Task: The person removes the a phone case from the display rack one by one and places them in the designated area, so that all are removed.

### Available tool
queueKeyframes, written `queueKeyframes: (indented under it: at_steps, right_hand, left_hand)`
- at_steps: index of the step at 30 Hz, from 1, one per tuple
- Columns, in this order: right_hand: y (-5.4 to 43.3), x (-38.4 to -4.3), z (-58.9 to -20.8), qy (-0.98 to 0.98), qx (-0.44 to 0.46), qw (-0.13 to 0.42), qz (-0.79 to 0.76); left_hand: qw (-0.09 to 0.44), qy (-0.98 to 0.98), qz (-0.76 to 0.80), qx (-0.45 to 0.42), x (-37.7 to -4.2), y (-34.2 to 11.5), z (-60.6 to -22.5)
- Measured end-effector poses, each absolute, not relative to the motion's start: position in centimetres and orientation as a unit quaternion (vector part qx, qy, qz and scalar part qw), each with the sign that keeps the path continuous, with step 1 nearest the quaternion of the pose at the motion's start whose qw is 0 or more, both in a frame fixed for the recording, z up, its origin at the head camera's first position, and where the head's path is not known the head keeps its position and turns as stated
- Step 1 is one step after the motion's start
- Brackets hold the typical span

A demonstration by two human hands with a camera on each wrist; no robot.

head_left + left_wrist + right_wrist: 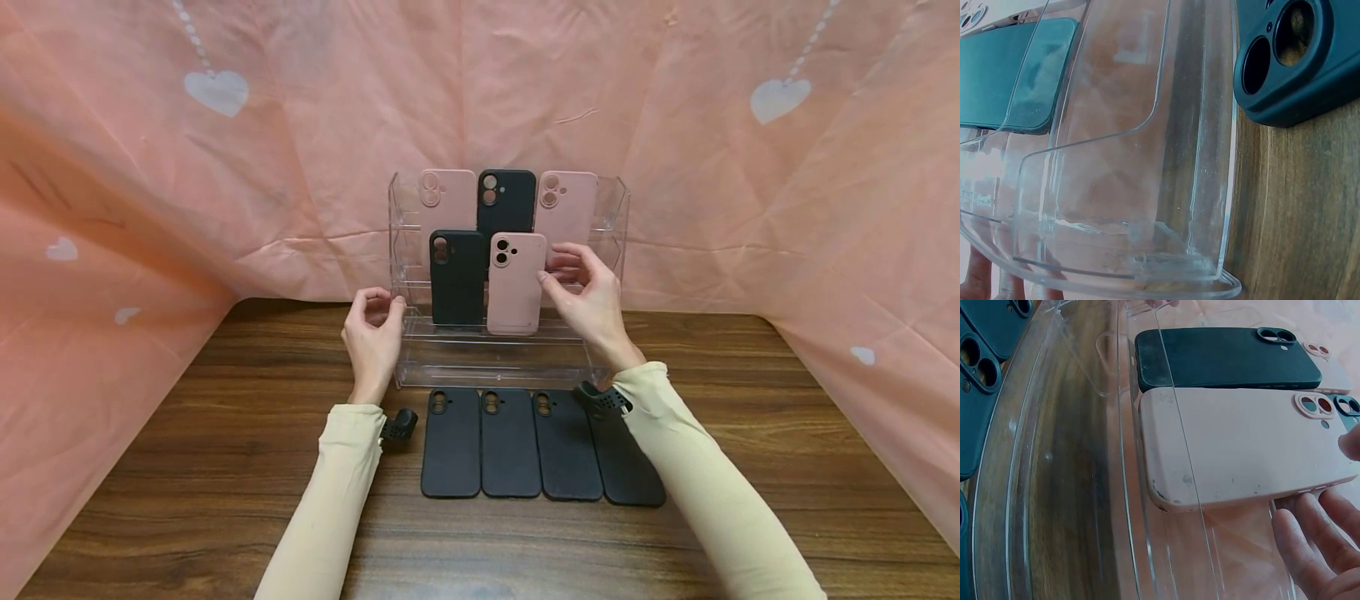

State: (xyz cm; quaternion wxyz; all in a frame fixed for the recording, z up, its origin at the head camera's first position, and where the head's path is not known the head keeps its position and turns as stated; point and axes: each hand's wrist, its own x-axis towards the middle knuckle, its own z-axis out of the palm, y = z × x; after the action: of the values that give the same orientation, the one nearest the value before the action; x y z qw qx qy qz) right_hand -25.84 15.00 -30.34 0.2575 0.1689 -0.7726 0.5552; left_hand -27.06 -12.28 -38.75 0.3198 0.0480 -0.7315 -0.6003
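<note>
A clear tiered display rack (498, 372) stands at the back of the table. On its front tier lean a black phone case (457, 283) and a pink phone case (516, 292). My right hand (592, 304) holds the pink case by its right edge, thumb at the front. In the right wrist view, fingers (1316, 531) reach under that edge, and the case has small dark scuffs at its lower end. My left hand (375, 337) grips the rack's left side panel. Fingers (1010, 284) show at that panel in the left wrist view.
Behind, on a higher tier, stand a pink case (448, 208), a black case (510, 204) and another pink case (570, 208). Several black cases (510, 450) lie in a row before the rack, the rightmost partly under my right sleeve. Pink cloth (322, 167) hangs around the table.
</note>
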Motion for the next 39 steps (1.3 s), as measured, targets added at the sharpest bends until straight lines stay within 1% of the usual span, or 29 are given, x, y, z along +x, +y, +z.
queueKeyframes:
  at_steps: [8,13,24,33,39]
  right_hand:
    - [15.8,-28.7,-33.0,-0.785,0.155,0.280,0.531]
    - [15.8,-28.7,-33.2,-0.781,0.162,0.280,0.535]
    - [15.9,-28.1,-32.9,-0.742,0.190,0.257,0.590]
    - [16.5,-27.3,-31.0,-0.723,0.212,0.268,0.600]
    - [16.9,-26.6,-30.1,-0.707,0.220,0.255,0.623]
  left_hand:
    - [0.323,-0.730,-0.601,0.048,-27.0,-12.3,-38.7]
    - [0.322,-0.729,-0.602,0.048,-26.9,-12.2,-38.6]
    - [0.318,-0.728,-0.606,0.049,-26.9,-12.2,-38.8]
    - [0.319,-0.728,-0.604,0.052,-26.9,-12.1,-38.7]
    - [0.325,-0.726,-0.604,0.052,-26.9,-12.1,-38.5]
